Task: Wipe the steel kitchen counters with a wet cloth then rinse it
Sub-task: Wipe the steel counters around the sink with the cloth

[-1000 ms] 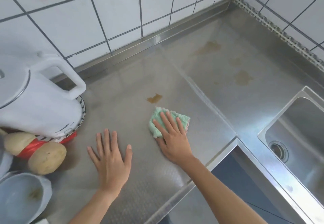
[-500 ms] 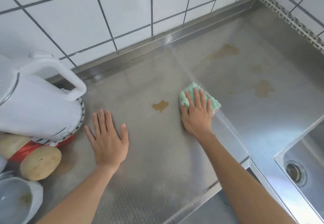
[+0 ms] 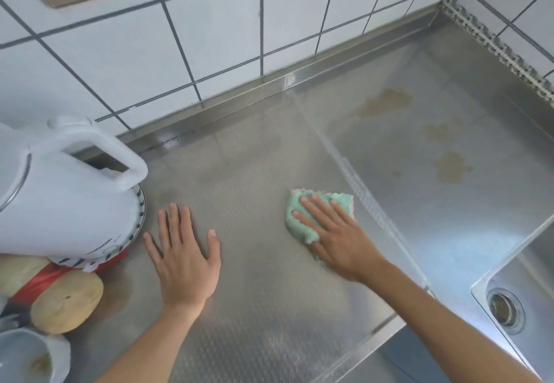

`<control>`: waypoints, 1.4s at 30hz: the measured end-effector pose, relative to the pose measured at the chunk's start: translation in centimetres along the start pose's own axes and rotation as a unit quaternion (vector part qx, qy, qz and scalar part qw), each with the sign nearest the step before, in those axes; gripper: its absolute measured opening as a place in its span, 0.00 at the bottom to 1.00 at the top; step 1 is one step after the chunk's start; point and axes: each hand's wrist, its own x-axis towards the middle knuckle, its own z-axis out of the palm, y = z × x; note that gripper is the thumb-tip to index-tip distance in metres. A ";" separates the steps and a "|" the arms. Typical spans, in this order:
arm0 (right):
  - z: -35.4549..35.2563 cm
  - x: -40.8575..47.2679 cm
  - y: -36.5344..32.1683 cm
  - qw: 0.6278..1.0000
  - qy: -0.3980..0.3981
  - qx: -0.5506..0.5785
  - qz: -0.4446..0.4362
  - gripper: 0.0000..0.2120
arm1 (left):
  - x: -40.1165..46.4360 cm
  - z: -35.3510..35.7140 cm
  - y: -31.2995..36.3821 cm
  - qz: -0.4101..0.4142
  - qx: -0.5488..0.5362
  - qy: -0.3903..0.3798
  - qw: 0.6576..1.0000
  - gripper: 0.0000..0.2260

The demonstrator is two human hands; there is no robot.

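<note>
My right hand (image 3: pixel 338 241), fingers spread, presses the green cloth (image 3: pixel 317 215) flat on the steel surface (image 3: pixel 254 307); my left hand (image 3: pixel 184 259) rests spread, left of the cloth.

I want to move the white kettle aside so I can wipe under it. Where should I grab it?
Grip the kettle by its looped handle, which faces the wall and the open counter. Come from the right, probably with the left hand, which rests flat beside it; the right hand presses the cloth.
</note>
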 end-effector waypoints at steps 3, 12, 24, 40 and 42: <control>-1.9 4.8 3.2 0.993 0.019 0.019 0.116 0.26 | 0.0 -0.1 0.0 -0.004 -0.002 0.001 1.000 0.32; -1.4 14.0 -9.1 0.987 0.072 0.088 0.111 0.28 | 0.0 0.3 -0.1 0.000 0.005 0.010 1.000 0.32; -1.7 8.2 0.0 0.994 0.050 0.014 0.094 0.28 | 0.0 0.7 -0.4 0.002 0.011 0.014 1.000 0.31; 0.7 8.4 -9.4 0.998 0.044 0.038 -0.028 0.26 | 0.1 0.8 -0.6 0.012 0.017 0.005 1.000 0.32; 0.5 3.9 -5.7 0.999 0.033 0.013 -0.015 0.26 | 0.0 0.8 -0.5 0.008 0.014 0.008 1.000 0.31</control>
